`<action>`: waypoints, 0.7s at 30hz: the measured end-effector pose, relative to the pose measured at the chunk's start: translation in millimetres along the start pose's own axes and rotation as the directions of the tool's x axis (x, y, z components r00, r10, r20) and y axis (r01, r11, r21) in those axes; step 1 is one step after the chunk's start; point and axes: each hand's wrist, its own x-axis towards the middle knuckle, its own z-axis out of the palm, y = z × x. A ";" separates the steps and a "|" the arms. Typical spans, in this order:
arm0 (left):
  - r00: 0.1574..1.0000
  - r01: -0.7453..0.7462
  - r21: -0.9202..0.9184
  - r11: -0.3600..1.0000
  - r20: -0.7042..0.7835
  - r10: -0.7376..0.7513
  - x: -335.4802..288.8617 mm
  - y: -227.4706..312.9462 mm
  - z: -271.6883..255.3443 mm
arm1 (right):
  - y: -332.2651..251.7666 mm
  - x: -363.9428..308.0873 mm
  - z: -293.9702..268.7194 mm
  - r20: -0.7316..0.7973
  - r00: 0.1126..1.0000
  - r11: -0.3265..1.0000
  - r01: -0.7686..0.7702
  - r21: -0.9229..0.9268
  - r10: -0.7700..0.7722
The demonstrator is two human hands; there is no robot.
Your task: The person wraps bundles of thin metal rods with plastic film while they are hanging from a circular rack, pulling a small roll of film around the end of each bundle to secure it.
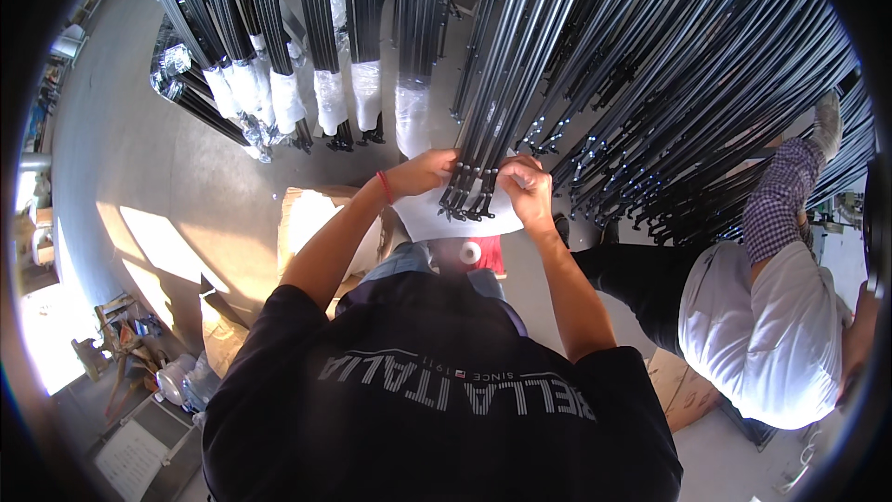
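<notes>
A bundle of slim black rods [492,102] with small end fittings comes down toward me from the far side. Beneath its near ends lies a white sheet [465,223], spread across my lap area. My left hand [430,173], a red band on its wrist, is closed at the sheet's left edge beside the rods. On the other side my right hand [527,188] is closed, with bent fingers, on the right edge close to the rod ends. Whether either hand also grips a rod is hidden by the fingers.
Several black rod bundles [321,37] at the far left have ends in clear plastic wrap [367,84]. Many loose rods [669,102] fan out on the right, where a co-worker in a white shirt [762,316] leans. A cardboard box [321,223] stands at my left; a white roll [470,252] sits below.
</notes>
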 end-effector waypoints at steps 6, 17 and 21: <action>0.998 -0.024 0.031 0.999 0.060 0.022 4.5 -10.7 -6.3 | -1.2 -12.3 19.4 -0.146 0.966 0.975 -0.198 0.104 0.212; 0.965 -0.134 -0.020 0.991 -0.231 0.126 18.6 5.8 19.3 | -16.9 3.1 7.6 0.049 0.989 0.932 0.148 -0.331 -0.139; 0.960 -0.130 -0.028 0.991 -0.253 0.119 21.7 5.1 21.0 | -5.8 -3.1 13.8 -0.039 0.996 0.962 0.063 -0.266 -0.076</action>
